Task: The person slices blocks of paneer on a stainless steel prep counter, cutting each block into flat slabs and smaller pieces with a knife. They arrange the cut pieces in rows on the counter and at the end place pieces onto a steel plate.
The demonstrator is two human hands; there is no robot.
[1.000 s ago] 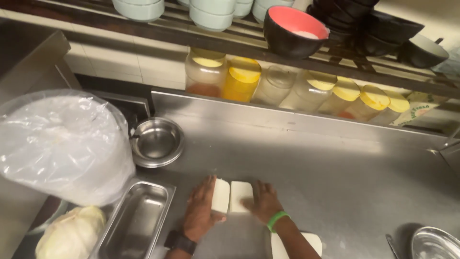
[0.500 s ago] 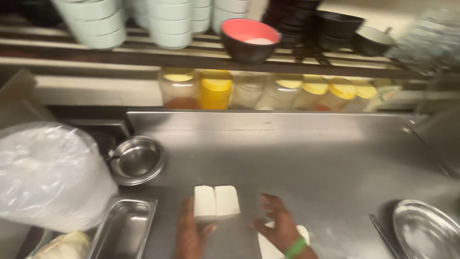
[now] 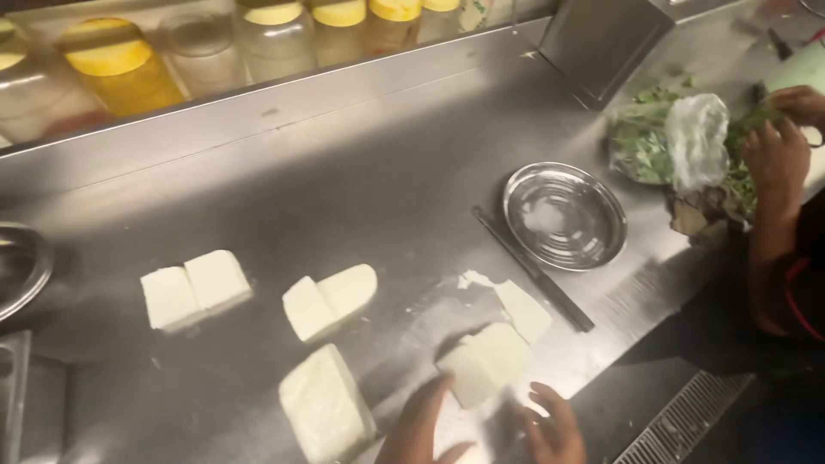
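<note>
Left hand (image 3: 423, 425) and right hand (image 3: 554, 427) open, flanking white block (image 3: 485, 361) on steel counter (image 3: 361, 189).

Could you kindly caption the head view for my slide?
Both hands, left and right, reach for a white block on a steel counter.

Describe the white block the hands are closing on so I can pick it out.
On the steel counter, find the round metal plate; below-left, at the front edge, sits a white block. It alone lies between the left hand and right hand.
</note>
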